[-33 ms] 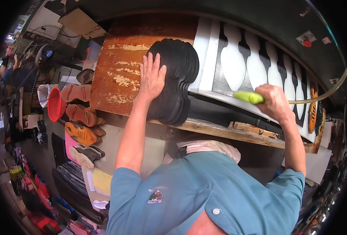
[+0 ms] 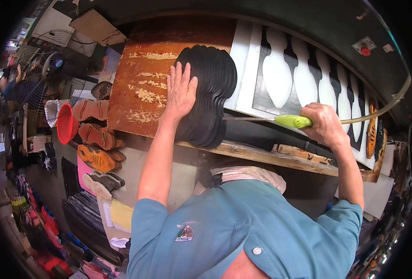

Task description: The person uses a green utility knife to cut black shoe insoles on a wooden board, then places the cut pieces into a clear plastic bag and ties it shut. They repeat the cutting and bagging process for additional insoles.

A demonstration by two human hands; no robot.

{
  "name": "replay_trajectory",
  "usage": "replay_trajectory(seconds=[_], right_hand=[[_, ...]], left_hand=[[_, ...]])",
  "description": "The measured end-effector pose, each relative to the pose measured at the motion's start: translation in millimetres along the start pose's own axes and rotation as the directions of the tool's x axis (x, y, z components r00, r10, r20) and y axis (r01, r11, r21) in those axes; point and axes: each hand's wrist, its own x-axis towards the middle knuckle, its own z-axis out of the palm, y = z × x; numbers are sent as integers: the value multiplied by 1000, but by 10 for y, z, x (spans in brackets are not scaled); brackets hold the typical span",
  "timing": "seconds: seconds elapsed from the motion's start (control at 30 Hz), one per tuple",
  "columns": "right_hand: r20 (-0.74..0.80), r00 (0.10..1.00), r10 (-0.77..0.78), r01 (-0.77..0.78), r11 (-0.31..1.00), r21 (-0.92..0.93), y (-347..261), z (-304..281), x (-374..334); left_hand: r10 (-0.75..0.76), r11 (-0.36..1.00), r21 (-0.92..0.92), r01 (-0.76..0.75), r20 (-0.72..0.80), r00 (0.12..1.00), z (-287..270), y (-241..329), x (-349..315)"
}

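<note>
A fanned stack of black sole-shaped pieces (image 2: 208, 76) lies across the right part of the worn brown board. My left hand (image 2: 180, 90) rests flat on the left edge of this stack, fingers stretched. In my right hand (image 2: 324, 123) is a green blow gun (image 2: 292, 121), my fingers wrapped round it. Its thin metal nozzle (image 2: 247, 119) points left, and the tip reaches the right edge of the stack; whether it touches cannot be told. A pale hose (image 2: 392, 111) runs from behind my right hand up to the right.
Beyond my right hand, white sole-shaped pieces (image 2: 277, 74) lie in a row on a black sheet. The brown board (image 2: 136, 60) has scraped patches. Shoe soles (image 2: 94, 158) and a red bowl-like thing (image 2: 67, 124) are at the left, near a fan (image 2: 52, 65). A wooden edge (image 2: 261, 156) runs before me.
The blow gun has swung level in my right hand, and its nozzle now shows, reaching the stack. My right hand has shifted slightly lower. My left hand has stayed in place.
</note>
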Motion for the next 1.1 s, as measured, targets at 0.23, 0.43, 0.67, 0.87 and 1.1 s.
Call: replay_trajectory(seconds=[0.23, 0.43, 0.67, 0.87, 1.1], right_hand=[[-83, 996, -37, 38, 999, 8, -140, 150, 31], [-204, 969, 141, -145, 989, -5, 34, 31, -76], [-168, 966, 196, -195, 981, 20, 52, 116, -278], [-130, 978, 160, -156, 987, 41, 83, 166, -402], [-165, 957, 239, -236, 971, 40, 30, 181, -367]], left_hand=[[-5, 996, -89, 7, 23, 1000, -49, -69, 10], [-31, 999, -45, 30, -13, 999, -84, -30, -9], [-23, 998, -52, 23, -11, 1000, -73, -15, 1], [-16, 999, -41, 16, -6, 1000, -75, -43, 11], [-4, 999, -49, 3, -6, 1000, -81, -48, 2]])
